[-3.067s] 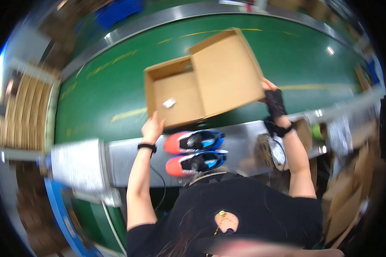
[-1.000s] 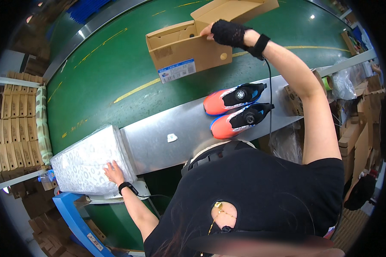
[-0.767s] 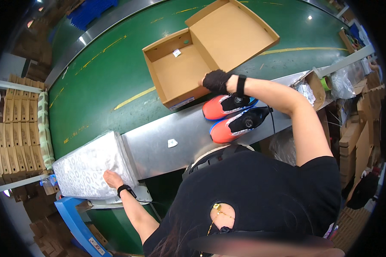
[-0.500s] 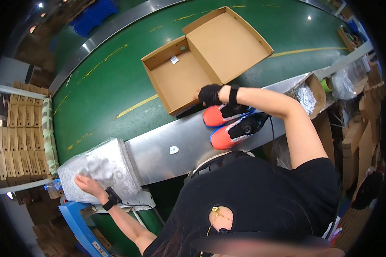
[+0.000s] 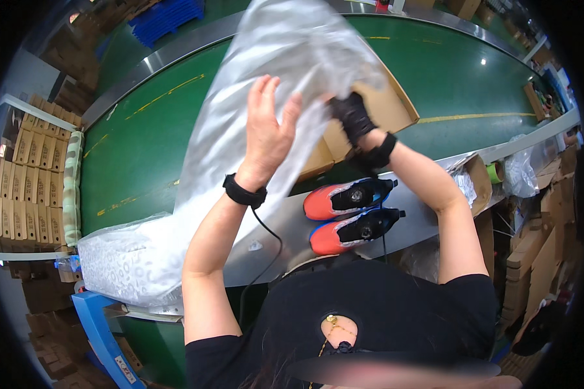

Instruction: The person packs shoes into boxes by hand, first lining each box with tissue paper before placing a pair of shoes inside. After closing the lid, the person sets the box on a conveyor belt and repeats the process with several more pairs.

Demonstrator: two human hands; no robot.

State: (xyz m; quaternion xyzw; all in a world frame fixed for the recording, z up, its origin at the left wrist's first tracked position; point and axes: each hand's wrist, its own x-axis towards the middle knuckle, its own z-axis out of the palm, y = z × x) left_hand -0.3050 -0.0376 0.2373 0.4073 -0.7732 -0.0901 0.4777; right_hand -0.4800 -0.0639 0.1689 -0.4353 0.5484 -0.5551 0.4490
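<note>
A large, thin white wrapping sheet [image 5: 230,123], blurred by motion, hangs in the air over the belt and covers much of the cardboard shoe box [image 5: 396,104]. My right hand [image 5: 353,120], in a black glove, grips the sheet's right part; its fingertips are partly hidden and smeared. In front of the sheet, my left hand [image 5: 268,133] is raised with its fingers stretched out, holding nothing. Two red-orange and black sneakers [image 5: 324,202] lie side by side on the metal ledge [image 5: 240,259], below my right wrist.
A stack of white patterned sheets in clear plastic [image 5: 120,262] lies at the left, by a blue frame [image 5: 107,343]. The green conveyor belt [image 5: 156,142] runs beyond the ledge. Folded cartons [image 5: 29,181] fill a left rack. At the right stands a small open carton [image 5: 481,185].
My left hand has moved from the stack up and right. A white sheet now spreads over the box. My right hand has left the box edge and taken hold of the sheet.
</note>
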